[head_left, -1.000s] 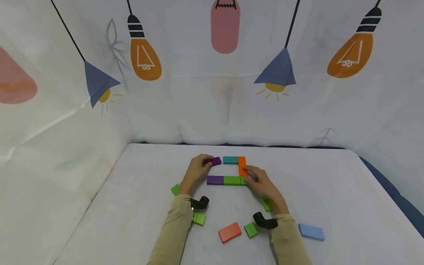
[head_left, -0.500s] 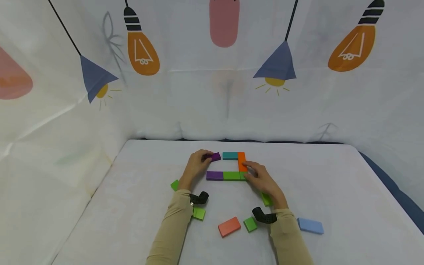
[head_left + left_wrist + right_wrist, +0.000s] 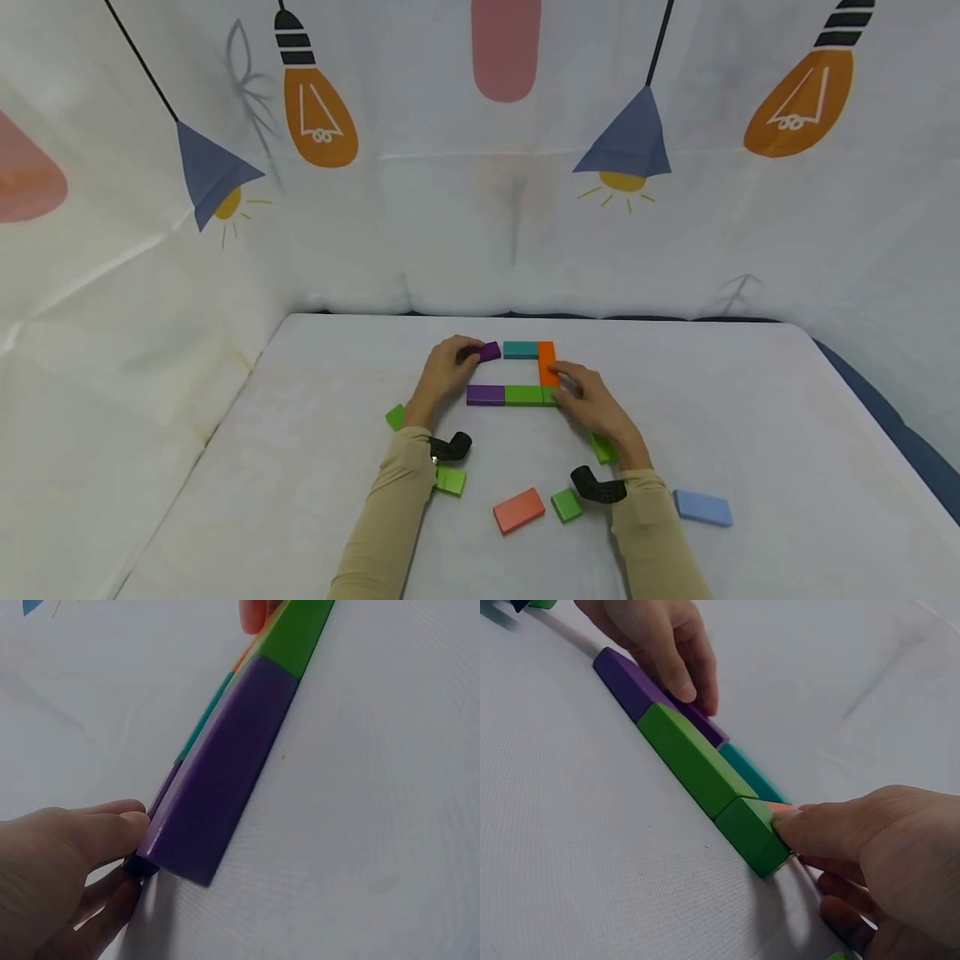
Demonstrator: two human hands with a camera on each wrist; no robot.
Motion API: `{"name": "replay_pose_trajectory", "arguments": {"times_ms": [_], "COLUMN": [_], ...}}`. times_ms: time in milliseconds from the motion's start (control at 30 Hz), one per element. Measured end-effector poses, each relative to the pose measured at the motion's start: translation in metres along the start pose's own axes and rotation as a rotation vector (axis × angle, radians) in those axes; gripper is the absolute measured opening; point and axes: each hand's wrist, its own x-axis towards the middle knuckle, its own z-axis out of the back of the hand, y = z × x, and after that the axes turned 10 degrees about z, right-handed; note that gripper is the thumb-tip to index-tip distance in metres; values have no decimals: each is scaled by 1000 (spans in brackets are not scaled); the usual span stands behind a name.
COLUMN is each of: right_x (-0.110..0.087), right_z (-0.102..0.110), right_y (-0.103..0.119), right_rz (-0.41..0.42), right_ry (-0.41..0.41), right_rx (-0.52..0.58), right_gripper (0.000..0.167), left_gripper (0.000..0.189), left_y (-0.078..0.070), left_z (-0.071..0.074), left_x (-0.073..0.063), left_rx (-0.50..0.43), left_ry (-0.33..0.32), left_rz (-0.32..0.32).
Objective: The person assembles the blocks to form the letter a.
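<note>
My left hand [image 3: 444, 372] pinches a dark purple block [image 3: 490, 352] between thumb and fingers. It lies slightly askew, just left of a teal block [image 3: 521, 350]. An orange block [image 3: 547, 364] meets the teal one at the right. Along the near side runs a row of a purple block [image 3: 486, 396], a green block [image 3: 523, 396] and a short dark green block [image 3: 754, 836]. My right hand [image 3: 596, 406] touches this corner, its thumb on the short green block and a finger at the orange one. The left wrist view [image 3: 30, 885] shows the left fingers partly hiding the dark purple block.
On the white table [image 3: 750, 400] nearer my body lie a coral block [image 3: 519, 510], a small green block [image 3: 566, 505] and a light blue block [image 3: 702, 507]. Light green blocks [image 3: 451, 480] lie by both forearms, partly covered. A printed cloth wall [image 3: 450, 233] stands behind.
The head view has tilted down a little, so everything sits higher in the picture. Both hands and the blocks keep nearly the same places relative to each other.
</note>
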Motion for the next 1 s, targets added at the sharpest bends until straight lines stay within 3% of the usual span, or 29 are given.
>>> {"name": "replay_pose_trajectory", "arguments": {"times_ms": [400,1000], "right_x": [3,5], "right_z": [1,3], "right_y": [-4,-6], "right_rz": [49,44], "right_ry": [-6,-9], "right_rx": [-24,-18], "right_gripper": [46,46], "left_gripper": [24,24], "left_y": [6,5], "left_z": [-1,-4], "left_x": [2,7], "left_rx": [-15,15], "left_ry": [-1,3], "left_rz": [-19,7]}}
